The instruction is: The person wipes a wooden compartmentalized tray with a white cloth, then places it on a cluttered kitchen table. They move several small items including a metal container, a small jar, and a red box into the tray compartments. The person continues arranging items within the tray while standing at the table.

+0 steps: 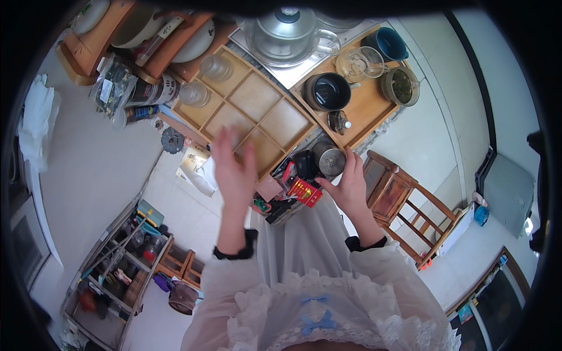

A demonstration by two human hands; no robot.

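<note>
My left hand, slightly blurred, hovers over the near left compartments of a wooden divided tray. Its fingers are apart, with nothing seen in them. At the table's near edge, my right hand curves about the near right side of a round metal tin. Thumb and fingers lie on two sides of the tin; whether they grip it I cannot tell. Two small clear glass cups, a far one and a nearer one, stand in the tray's left compartments. A red and gold packet lies below my right thumb.
A glass kettle stands behind the divided tray. On a second wooden tray are a dark mug, a glass pitcher, a blue cup and a tea-filled cup. A wooden chair stands at right.
</note>
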